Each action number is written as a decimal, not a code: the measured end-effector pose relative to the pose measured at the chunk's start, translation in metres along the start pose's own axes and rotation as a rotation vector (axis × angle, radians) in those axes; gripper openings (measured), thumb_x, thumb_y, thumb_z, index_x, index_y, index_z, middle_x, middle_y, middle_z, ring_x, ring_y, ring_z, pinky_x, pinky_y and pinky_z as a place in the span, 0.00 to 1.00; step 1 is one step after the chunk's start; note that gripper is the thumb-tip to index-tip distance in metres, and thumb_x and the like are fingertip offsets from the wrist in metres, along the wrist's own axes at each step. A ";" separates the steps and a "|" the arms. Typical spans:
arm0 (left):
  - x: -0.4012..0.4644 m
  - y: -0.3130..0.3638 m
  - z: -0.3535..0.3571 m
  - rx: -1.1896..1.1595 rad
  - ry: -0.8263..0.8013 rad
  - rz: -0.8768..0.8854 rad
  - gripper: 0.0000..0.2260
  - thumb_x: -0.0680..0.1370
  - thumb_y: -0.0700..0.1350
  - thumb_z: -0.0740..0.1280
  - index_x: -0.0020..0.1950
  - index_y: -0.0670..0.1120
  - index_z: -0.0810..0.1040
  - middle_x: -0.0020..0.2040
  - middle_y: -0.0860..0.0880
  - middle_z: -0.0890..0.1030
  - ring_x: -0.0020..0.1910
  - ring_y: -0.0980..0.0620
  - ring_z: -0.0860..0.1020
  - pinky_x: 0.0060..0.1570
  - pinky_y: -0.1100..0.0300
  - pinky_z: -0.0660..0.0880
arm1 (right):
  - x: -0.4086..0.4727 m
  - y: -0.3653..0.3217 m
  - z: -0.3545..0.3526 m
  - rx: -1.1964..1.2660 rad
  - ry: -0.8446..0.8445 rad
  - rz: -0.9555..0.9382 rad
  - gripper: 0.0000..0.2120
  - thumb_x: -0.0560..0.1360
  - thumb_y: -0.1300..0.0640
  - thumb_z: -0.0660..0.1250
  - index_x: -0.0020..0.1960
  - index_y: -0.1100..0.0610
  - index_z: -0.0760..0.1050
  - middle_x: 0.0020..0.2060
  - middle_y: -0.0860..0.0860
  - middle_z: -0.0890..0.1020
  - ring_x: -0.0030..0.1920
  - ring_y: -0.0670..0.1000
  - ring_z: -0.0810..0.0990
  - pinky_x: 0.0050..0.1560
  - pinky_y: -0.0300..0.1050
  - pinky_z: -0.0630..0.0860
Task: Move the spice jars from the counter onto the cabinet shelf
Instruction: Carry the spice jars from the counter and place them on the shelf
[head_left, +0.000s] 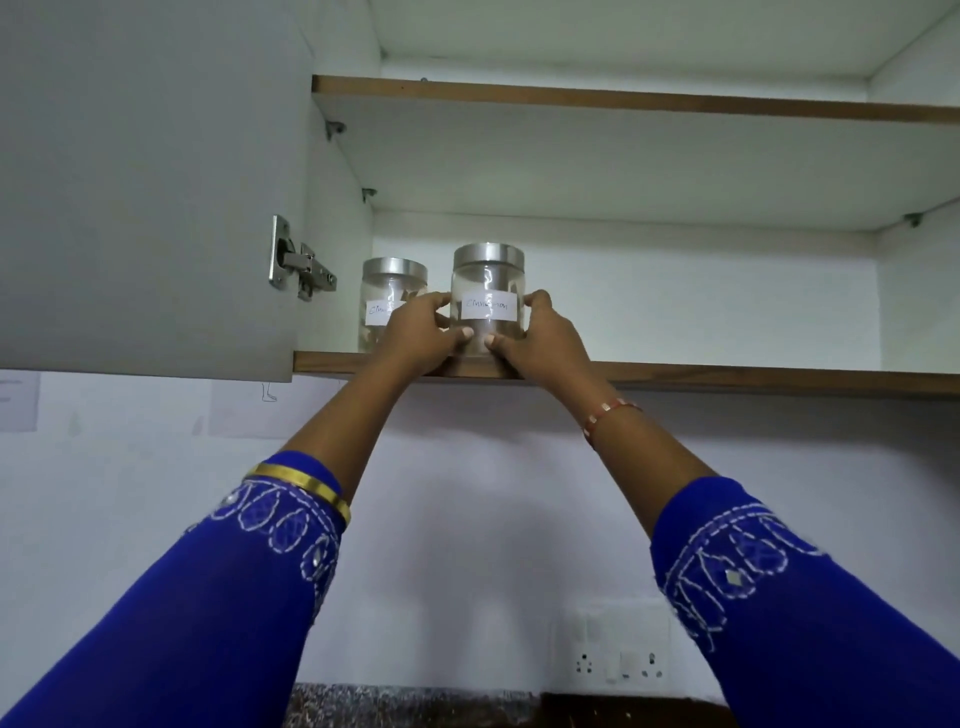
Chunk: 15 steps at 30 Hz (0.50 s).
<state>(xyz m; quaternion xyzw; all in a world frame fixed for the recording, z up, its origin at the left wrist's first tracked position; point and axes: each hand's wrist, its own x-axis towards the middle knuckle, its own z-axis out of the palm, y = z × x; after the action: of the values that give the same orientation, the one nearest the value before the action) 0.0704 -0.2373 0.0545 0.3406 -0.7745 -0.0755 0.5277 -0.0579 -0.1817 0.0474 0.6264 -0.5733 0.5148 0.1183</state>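
Cabinet door (145, 182) stood open left of the hands. First jar (387, 291) sat on the shelf (727, 375) just behind the left hand (421, 332). Both hands cupped the second jar (487, 296), left hand and right hand (540, 332) on opposite sides, its base at the shelf's front edge. Placing step, apparently. Next move likely needs a push inward, then release.

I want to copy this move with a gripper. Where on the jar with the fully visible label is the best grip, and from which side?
Grip the labelled jar on its clear round wall below the metal lid, from the open front. It stands upright at the shelf edge, with another jar close to its left. The left hand and right hand hold opposite sides.
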 end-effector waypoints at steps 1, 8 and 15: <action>0.003 -0.002 0.003 0.057 -0.009 0.004 0.23 0.75 0.44 0.67 0.69 0.46 0.69 0.59 0.44 0.79 0.58 0.46 0.76 0.53 0.58 0.69 | 0.005 0.001 0.001 -0.060 -0.015 0.007 0.26 0.74 0.54 0.67 0.67 0.62 0.62 0.58 0.60 0.78 0.57 0.59 0.77 0.45 0.42 0.67; 0.026 -0.002 0.006 0.356 -0.170 -0.048 0.24 0.77 0.43 0.63 0.72 0.41 0.62 0.67 0.41 0.73 0.67 0.43 0.70 0.63 0.55 0.67 | 0.040 0.010 0.002 -0.192 -0.132 0.102 0.22 0.74 0.59 0.67 0.65 0.64 0.66 0.62 0.59 0.75 0.62 0.58 0.74 0.52 0.43 0.69; 0.036 -0.003 0.011 0.389 -0.243 -0.107 0.18 0.78 0.38 0.59 0.68 0.39 0.68 0.67 0.40 0.72 0.66 0.43 0.71 0.60 0.56 0.68 | 0.055 0.015 -0.001 -0.122 -0.285 0.179 0.18 0.73 0.64 0.67 0.62 0.69 0.73 0.51 0.61 0.79 0.46 0.53 0.74 0.45 0.41 0.69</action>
<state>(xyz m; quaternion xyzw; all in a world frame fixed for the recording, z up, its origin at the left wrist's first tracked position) 0.0544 -0.2639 0.0757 0.4647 -0.8132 0.0067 0.3504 -0.0812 -0.2179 0.0845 0.6312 -0.6678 0.3936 0.0273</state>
